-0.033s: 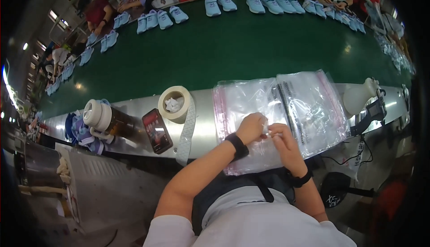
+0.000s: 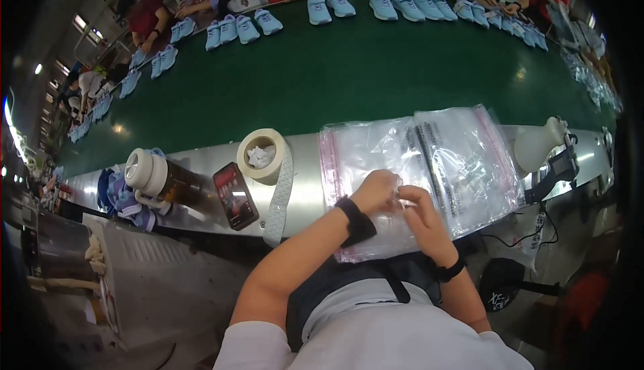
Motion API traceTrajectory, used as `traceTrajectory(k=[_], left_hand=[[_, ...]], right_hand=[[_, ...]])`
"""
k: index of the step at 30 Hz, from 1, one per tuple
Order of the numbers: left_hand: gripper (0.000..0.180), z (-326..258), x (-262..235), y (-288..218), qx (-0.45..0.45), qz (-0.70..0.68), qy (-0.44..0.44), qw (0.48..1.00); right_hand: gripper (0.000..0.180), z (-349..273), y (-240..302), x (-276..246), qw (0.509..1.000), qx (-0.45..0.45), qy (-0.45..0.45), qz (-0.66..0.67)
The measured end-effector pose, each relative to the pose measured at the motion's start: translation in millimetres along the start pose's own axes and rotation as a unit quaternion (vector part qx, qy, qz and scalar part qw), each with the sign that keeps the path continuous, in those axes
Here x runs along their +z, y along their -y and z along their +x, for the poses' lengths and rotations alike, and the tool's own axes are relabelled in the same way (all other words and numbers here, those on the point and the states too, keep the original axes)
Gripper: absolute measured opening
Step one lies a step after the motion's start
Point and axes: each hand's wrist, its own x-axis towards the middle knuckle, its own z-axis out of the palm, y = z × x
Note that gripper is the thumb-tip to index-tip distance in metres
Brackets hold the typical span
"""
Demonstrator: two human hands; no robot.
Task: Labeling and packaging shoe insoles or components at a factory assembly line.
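Hands met over a clear plastic bag lying on the worktop: my left hand and right hand seemed to pinch its near edge together, though glare blurred the fingertips. Left of them sat a tape roll and phone.

Plastic bags lie on metal ledge, both hands on them. Tape roll at bags' 9 o'clock, then phone, then jar. Conveyor belt at 12, w/ shoes along far edge.
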Motion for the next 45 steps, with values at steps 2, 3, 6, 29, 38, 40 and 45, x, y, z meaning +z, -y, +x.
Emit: traceTrajectory(k=[2, 3, 6, 29, 38, 40, 45], left_hand=[[0.054, -3.9, -13.0, 3.4, -0.122, -0.221, 0.037, 0.967], [0.067, -10.0, -18.3, -5.2, -0.237, -0.429, 0.080, 0.868], [0.084, -54.1, -27.2, -38.2, -0.230, -0.459, 0.045, 0.857], [0.055, -263.6, -41.4, 153.5, -0.182, -0.184, -0.521, 0.813], [0.013, -246.1, -58.1, 175.3, -0.104, 0.025, -0.422, 0.900], [0.013, -256.8, -58.4, 167.6, -0.128, 0.006, -0.421, 0.898], [0.014, -266.5, -42.2, 111.2, -0.128, 0.092, -0.347, 0.924]], right_hand=[[0.039, -1.4, 0.5, 8.6, 1.000, -0.006, 0.023, -0.007], [0.052, -3.9, -2.6, 6.2, 0.994, -0.030, 0.047, -0.090], [0.087, -14.5, 10.1, 5.6, 0.931, -0.147, 0.068, -0.328], [0.024, -24.5, -23.5, -167.1, 0.930, 0.033, -0.366, -0.030], [0.044, -50.3, -67.1, -233.8, 0.873, 0.173, -0.415, -0.191], [0.037, -50.8, -82.4, -240.9, 0.865, 0.181, -0.380, -0.274], [0.023, -45.1, -86.3, -226.7, 0.677, -0.025, -0.379, -0.630]])
